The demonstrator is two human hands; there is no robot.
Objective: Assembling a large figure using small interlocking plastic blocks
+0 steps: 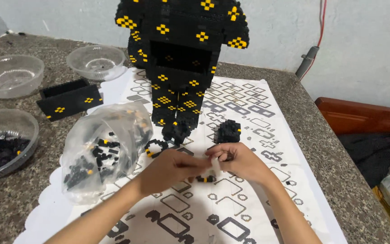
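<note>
Bulging with black bricks left of the left hand, a clear bag; right hand and left pinch a small piece, orientation unclear

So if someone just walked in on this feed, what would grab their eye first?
The tall black block figure dotted with yellow diamonds, standing at the back of the patterned sheet. Below it, the left hand and right hand meet over a few small pieces, with a clear bag of black blocks lying at the left.

My arms are bare, no sleeves in view up to the frame edge. Left hand & right hand: no gloves, no watch; rings prob. none, too blurry.
</note>
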